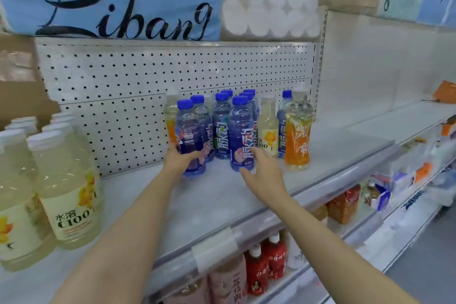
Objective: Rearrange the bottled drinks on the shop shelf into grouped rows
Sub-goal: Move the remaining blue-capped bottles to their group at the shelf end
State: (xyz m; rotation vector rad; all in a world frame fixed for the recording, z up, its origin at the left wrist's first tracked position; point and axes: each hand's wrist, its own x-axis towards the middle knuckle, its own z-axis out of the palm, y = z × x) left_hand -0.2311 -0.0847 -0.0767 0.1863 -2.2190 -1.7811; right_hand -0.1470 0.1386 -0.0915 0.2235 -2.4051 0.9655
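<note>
Several blue-capped, blue-labelled bottles stand clustered at the middle of the white shelf. My left hand grips the front-left blue bottle low on its body. My right hand is open, its fingers spread just in front of and beside the front-right blue bottle; contact is unclear. A pale lemon bottle and an orange-labelled bottle stand to the right of the group. Another orange-labelled bottle is partly hidden behind the left blue one.
Several pale lemon drink bottles stand grouped at the shelf's left front. A pegboard back wall closes the rear. Tissue packs sit on top. Lower shelves hold red-labelled bottles and packets. The shelf continues to the right.
</note>
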